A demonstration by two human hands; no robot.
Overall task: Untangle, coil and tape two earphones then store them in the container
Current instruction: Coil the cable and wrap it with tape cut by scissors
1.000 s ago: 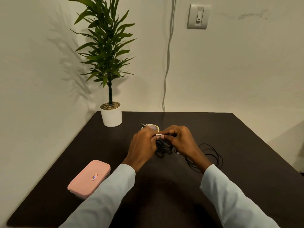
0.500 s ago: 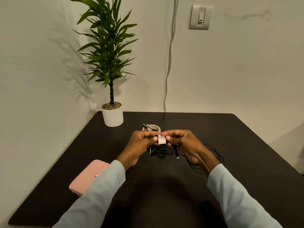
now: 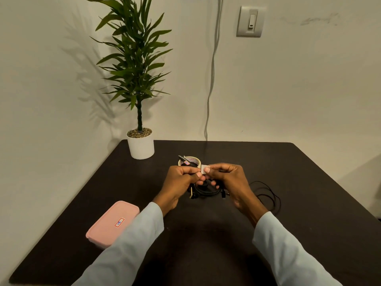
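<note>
A dark table (image 3: 288,172) carries a pink container (image 3: 112,222) at near left, lid on. At the centre, the left hand (image 3: 179,182) and right hand (image 3: 228,180) pinch a white tape piece (image 3: 203,169) above the coiled earphone (image 3: 206,190). A second earphone (image 3: 268,195) lies loose just right; the tape roll (image 3: 189,161) sits just beyond.

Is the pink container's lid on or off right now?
On. The pink container sits shut on the table by the left sleeve, its lid flat and flush all round, label facing up. Contents cannot be seen.
</note>
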